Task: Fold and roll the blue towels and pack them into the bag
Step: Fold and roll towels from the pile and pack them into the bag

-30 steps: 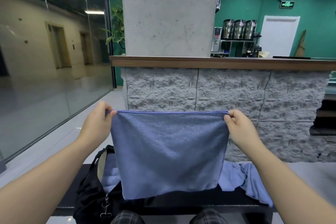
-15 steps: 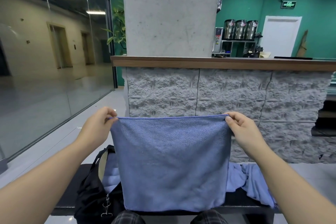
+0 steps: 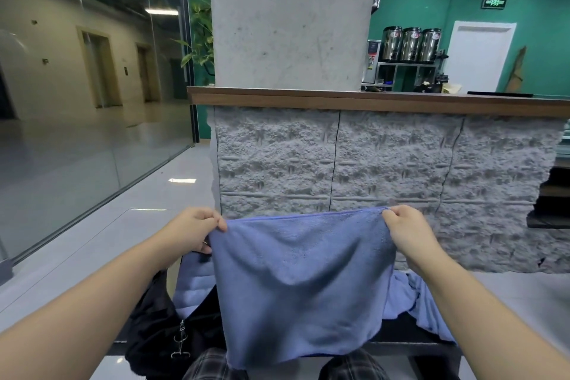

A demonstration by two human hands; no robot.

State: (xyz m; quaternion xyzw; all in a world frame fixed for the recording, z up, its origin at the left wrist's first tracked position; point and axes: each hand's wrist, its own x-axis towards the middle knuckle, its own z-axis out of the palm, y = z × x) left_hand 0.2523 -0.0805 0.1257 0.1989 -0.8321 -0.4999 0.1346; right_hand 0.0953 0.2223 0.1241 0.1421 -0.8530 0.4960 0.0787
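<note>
The hanging blue towel (image 3: 302,284) hides the middle of the dark bench (image 3: 398,336) and part of the black bag (image 3: 160,327), so the bag's opening shows only partly, with pale blue cloth inside. Another blue towel (image 3: 422,302), near the bench's right end, is half covered by the right forearm. Both elbows are cut off by the bottom corners. The knees in checked trousers (image 3: 212,367) are cut by the lower edge. The fingertips behind the towel's top corners cannot be seen.

Blue towel (image 3: 302,281): soft matt terry cloth. Bag (image 3: 154,330): black fabric. Counter front (image 3: 385,163): rough stone.
</note>
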